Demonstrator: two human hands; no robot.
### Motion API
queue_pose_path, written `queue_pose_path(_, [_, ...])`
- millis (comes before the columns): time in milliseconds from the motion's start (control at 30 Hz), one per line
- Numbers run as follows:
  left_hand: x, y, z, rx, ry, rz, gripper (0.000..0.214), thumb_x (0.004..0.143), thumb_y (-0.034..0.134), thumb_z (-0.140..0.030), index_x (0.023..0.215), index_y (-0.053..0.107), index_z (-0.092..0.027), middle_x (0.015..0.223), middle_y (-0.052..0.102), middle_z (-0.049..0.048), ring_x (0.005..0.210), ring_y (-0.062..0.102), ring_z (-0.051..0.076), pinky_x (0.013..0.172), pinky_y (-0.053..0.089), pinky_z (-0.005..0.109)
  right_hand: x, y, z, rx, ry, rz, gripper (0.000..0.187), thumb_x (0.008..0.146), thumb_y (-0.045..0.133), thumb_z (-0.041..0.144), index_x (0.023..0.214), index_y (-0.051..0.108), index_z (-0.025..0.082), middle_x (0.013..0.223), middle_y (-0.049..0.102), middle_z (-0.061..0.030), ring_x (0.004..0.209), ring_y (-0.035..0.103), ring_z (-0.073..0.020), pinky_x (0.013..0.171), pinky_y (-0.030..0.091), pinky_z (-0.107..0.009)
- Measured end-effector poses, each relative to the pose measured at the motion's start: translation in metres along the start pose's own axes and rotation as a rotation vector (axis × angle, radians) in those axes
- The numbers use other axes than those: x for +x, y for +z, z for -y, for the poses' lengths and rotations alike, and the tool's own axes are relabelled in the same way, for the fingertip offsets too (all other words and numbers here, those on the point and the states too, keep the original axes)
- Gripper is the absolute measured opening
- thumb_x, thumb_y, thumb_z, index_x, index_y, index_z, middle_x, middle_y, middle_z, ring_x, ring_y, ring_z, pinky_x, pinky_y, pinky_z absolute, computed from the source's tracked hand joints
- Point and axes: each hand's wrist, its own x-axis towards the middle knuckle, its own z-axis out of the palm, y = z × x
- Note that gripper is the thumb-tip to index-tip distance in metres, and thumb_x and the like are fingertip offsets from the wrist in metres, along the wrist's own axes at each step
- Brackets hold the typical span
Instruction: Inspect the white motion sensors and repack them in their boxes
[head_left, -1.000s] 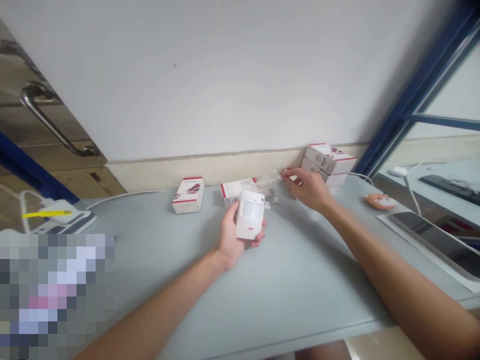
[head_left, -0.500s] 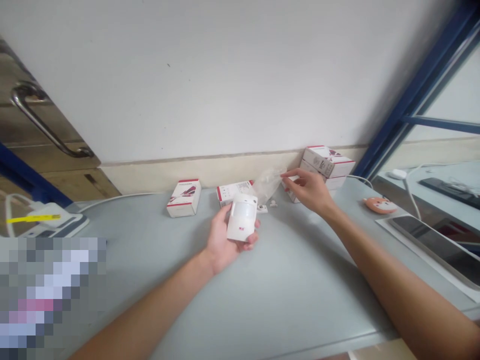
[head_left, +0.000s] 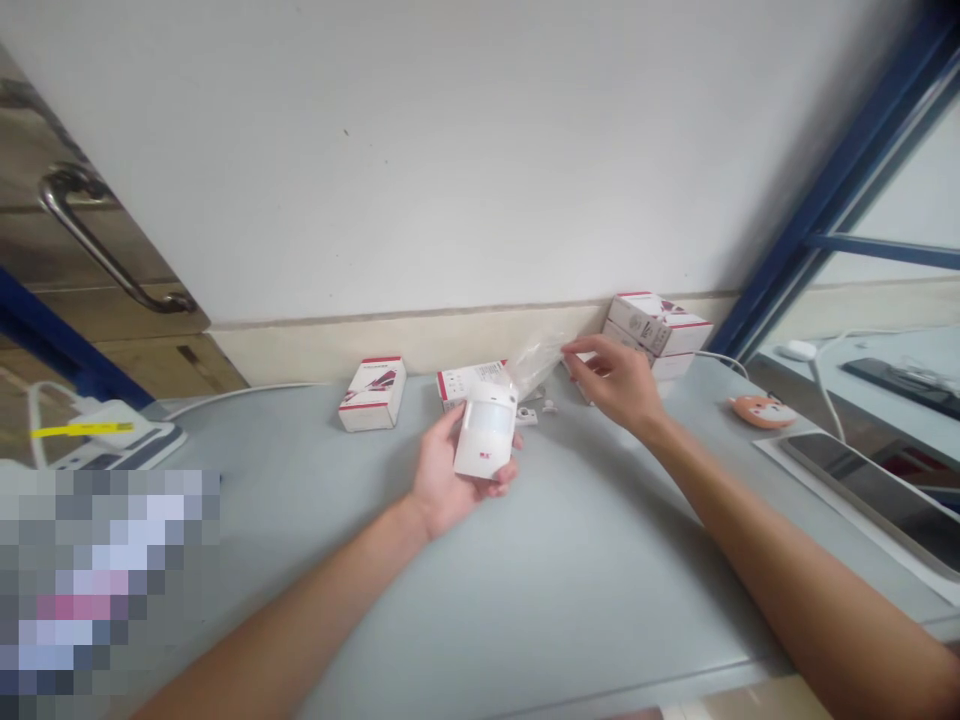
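Observation:
A white motion sensor with a curved lens window and small red print rests in my left hand, whose fingers wrap round its sides. My right hand pinches the edge of a clear plastic bag, which stretches down behind the sensor's top. Small white plastic parts lie on the table just right of the sensor. Behind it, partly covered by the sensor and bag, is a white and red box.
Another white and red box stands to the left. Stacked boxes are behind my right hand. An orange animal-shaped mouse and a dark keyboard-like slab lie at right. A power strip with a cable is at left.
The view has shifted slightly. My right hand still holds the bag, which looks more stretched out; the sensor stays in my left hand, almost unmoved.

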Motion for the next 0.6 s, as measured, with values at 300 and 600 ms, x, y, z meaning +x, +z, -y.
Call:
queue_pose_path(300, [-0.001, 0.000, 0.001, 0.067, -0.012, 0.049, 0.043, 0.100, 0.045, -0.053, 0.106, 0.066, -0.016, 0.087, 0.071, 0.0130, 0.050, 0.060, 0.019, 0.046, 0.038, 0.029, 0.001, 0.002, 0.013, 0.004, -0.058, -0.091, 0.021, 0.096, 0.064, 0.038, 0.102, 0.078, 0.024, 0.113, 0.079, -0.0061, 0.069, 0.071, -0.0176, 0.070, 0.061, -0.037])
queue_pose_path(600, [-0.003, -0.003, -0.007, 0.115, 0.015, 0.112, 0.046, 0.103, 0.048, -0.054, 0.131, 0.064, -0.022, 0.096, 0.073, 0.0131, 0.051, 0.062, 0.019, 0.044, 0.041, 0.028, 0.000, -0.001, 0.018, -0.012, -0.090, -0.081, 0.019, 0.097, 0.064, 0.036, 0.101, 0.078, 0.024, 0.110, 0.079, -0.0057, 0.070, 0.070, -0.0173, 0.070, 0.060, -0.036])
